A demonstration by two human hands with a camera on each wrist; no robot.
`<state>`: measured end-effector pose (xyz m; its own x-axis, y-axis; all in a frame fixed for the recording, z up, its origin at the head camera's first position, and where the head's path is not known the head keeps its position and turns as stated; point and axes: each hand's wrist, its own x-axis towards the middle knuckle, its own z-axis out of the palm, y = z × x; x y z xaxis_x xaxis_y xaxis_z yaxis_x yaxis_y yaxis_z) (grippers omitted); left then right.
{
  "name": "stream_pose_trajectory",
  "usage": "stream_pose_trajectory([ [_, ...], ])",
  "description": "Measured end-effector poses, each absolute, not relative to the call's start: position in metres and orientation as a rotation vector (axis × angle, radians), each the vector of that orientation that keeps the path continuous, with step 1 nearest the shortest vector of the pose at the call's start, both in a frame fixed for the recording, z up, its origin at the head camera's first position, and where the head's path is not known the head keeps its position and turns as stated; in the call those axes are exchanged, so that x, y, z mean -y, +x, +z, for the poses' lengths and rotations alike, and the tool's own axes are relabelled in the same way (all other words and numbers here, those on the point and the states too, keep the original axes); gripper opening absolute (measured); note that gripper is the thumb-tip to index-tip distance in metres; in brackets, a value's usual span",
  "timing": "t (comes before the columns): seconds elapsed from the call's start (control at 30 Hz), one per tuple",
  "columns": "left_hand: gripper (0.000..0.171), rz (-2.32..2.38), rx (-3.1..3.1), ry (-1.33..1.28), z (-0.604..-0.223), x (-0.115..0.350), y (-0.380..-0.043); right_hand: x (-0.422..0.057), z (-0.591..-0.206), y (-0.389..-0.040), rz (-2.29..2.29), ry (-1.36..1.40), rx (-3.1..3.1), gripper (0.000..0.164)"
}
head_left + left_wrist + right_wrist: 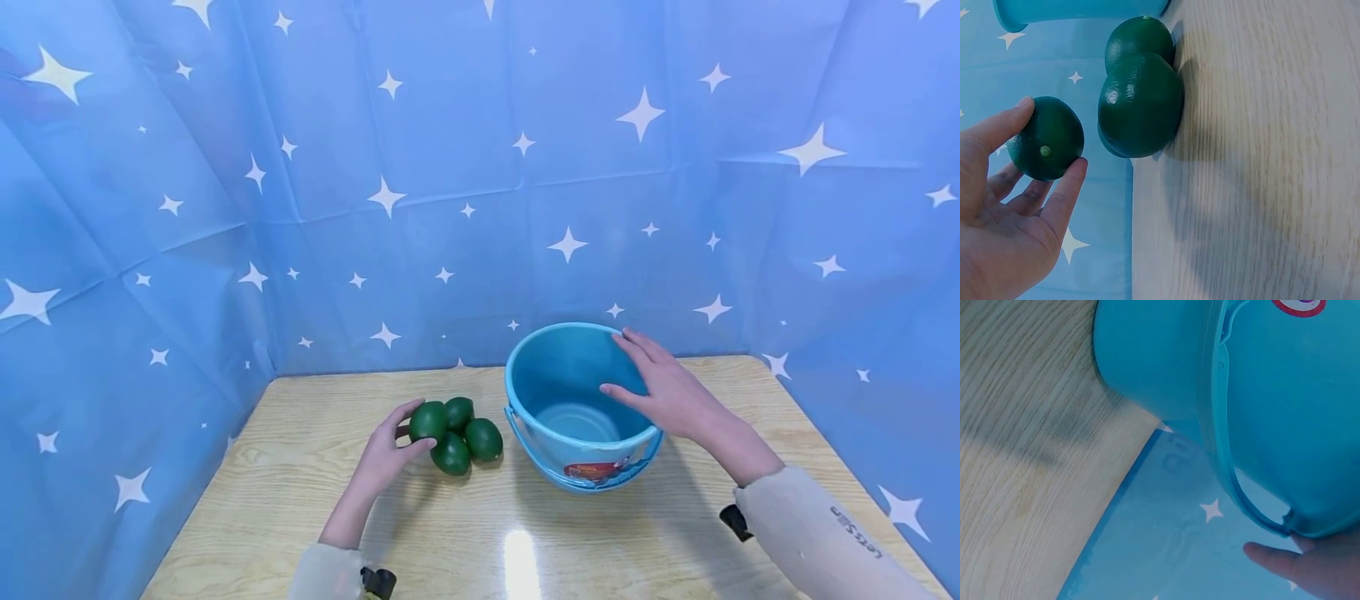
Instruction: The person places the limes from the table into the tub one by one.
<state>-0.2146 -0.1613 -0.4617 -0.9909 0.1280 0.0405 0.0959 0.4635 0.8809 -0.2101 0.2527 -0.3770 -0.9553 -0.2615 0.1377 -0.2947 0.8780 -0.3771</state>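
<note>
In the head view my left hand [386,454] pinches a glossy dark green lime [428,421] between thumb and fingertips. Three more limes [484,439] lie bunched on the table just right of it. From the left wrist, the held lime [1046,139] shows its pale stem nub, and a gap separates it from the other limes [1141,106]. A light blue bucket [573,457] stands upright to the right of the limes. My right hand [663,392] rests at its right rim, fingers straight and thumb spread over the opening. The right wrist view catches only part of that hand [1325,565].
The wooden table [300,483] carries everything. A blue curtain with white stars [450,167] hangs behind it and along both sides. The bucket's handle [536,458] hangs down over its front, near a red sticker [596,471].
</note>
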Motion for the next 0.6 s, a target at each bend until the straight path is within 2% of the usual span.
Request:
stream_pose_trajectory([
  [0.6, 0.061, 1.633, -2.647, 0.238, -0.4551, 0.1596, -0.2107, -0.2529, -0.3784, -0.2111, 0.605, 0.452, 2.957, 0.088],
])
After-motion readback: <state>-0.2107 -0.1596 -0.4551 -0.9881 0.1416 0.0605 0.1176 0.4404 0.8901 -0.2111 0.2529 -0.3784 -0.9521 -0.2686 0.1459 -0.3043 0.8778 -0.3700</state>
